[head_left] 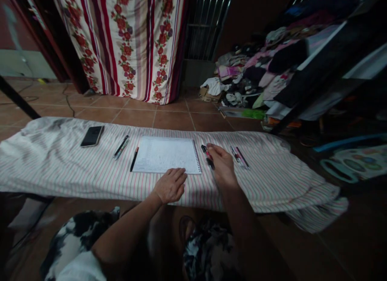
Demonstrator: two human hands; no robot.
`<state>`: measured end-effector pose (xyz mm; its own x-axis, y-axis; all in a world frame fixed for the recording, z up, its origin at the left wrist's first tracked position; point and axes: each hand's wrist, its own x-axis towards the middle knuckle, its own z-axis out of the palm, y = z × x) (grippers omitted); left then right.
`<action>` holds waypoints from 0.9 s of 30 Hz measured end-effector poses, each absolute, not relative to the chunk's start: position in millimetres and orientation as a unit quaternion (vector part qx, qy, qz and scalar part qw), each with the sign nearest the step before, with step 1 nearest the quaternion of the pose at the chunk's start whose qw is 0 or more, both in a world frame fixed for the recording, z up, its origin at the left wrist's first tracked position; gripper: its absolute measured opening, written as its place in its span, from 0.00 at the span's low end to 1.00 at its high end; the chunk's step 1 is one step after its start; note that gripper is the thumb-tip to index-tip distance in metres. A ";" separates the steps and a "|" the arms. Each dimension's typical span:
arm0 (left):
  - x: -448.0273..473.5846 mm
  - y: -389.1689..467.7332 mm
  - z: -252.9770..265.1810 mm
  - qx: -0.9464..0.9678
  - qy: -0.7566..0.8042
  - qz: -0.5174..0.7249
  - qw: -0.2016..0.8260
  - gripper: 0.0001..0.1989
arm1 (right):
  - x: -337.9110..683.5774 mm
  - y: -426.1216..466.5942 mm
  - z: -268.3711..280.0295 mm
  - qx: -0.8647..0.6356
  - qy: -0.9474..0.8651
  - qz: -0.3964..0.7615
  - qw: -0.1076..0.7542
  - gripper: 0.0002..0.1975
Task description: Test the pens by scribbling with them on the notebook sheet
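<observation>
Where the brown tiled floor (175, 120) meets the far wall, a tall floral curtain with red and white stripes (130, 43) hangs, and a loose heap of mixed clothes (256, 71) lies to its right under a dark frame. Across the middle of the view runs a long board covered in pink-and-white striped cloth (60, 168), reaching from the left edge almost to the right.

On the cloth, centred: an open white spiral-bound notebook (166, 154), wire binding along its right edge. Left hand (171, 186) lies palm down, fingers loosely spread and gripping nothing, fingertips touching the notebook's near edge.

Right hand (222, 164) sits just right of the binding. Its fingers are curled around a dark pen with a red band (208, 157), which lies just beside the notebook's right edge.

Further right, apart from the hand: a pair of slim pens, one pinkish (240, 157). Left of the notebook: a single black pen with a red tip (134, 159), then two dark pens lying together (121, 147), then a black smartphone, screen dark (92, 136), well apart.
</observation>
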<state>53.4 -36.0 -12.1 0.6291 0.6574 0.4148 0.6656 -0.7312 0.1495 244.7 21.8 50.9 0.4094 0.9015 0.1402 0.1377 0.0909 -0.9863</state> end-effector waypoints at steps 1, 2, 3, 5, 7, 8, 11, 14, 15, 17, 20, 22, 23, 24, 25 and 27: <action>52.8 -35.8 -12.7 -0.902 -0.362 -0.236 0.007 0.20 | 221.8 13.8 52.4 -0.548 -0.425 0.366 0.621 0.18; 52.2 -35.6 -13.7 -0.901 -0.357 -0.248 0.004 0.21 | 201.7 6.1 52.9 -0.519 -0.417 0.396 0.632 0.17; 51.5 -35.4 -14.8 -0.898 -0.354 -0.263 0.000 0.22 | 185.0 -0.7 52.3 -0.507 -0.416 0.421 0.627 0.16; 48.9 -35.1 -16.5 -0.892 -0.347 -0.289 -0.008 0.22 | 162.3 -9.1 47.2 -0.500 -0.419 0.443 0.615 0.16; 43.5 -34.7 -15.5 -0.882 -0.352 -0.314 -0.017 0.21 | 151.8 -10.1 38.5 -0.508 -0.426 0.446 0.601 0.16; 39.2 -34.2 -13.3 -0.870 -0.366 -0.328 -0.020 0.20 | 149.4 -8.5 33.9 -0.517 -0.436 0.443 0.588 0.16; 18.2 -29.8 0.9 -0.797 -0.471 -0.377 -0.017 0.16 | 145.2 -2.0 23.7 -0.537 -0.467 0.452 0.537 0.18; -13.5 -20.1 21.5 -0.662 -0.629 -0.408 -0.015 0.14 | 140.3 0.0 22.9 -0.545 -0.474 0.470 0.508 0.19; -25.4 -16.4 27.6 -0.606 -0.682 -0.408 -0.019 0.14 | 139.1 -0.5 24.3 -0.547 -0.473 0.474 0.503 0.20; -49.5 -9.9 36.1 -0.548 -0.741 -0.386 -0.034 0.15 | 138.0 -1.9 28.2 -0.552 -0.469 0.478 0.498 0.21; -81.5 -3.4 39.6 -0.529 -0.765 -0.365 -0.050 0.14 | 139.0 -2.7 33.6 -0.554 -0.462 0.481 0.498 0.23; -98.1 -0.7 38.2 -0.521 -0.778 -0.347 -0.060 0.14 | 139.2 -1.7 35.2 -0.555 -0.460 0.482 0.499 0.23; -105.0 0.4 37.2 -0.515 -0.785 -0.338 -0.061 0.14 | 138.7 -0.9 35.3 -0.555 -0.460 0.482 0.498 0.23; -111.1 1.4 36.0 -0.510 -0.792 -0.329 -0.061 0.14 | 137.7 0.1 35.0 -0.555 -0.461 0.482 0.498 0.23; -116.5 2.5 34.7 -0.502 -0.801 -0.320 -0.059 0.14 | 136.5 1.2 34.5 -0.554 -0.462 0.482 0.497 0.22; -126.1 4.5 31.1 -0.484 -0.819 -0.303 -0.053 0.15 | 133.6 3.5 33.0 -0.553 -0.469 0.482 0.492 0.21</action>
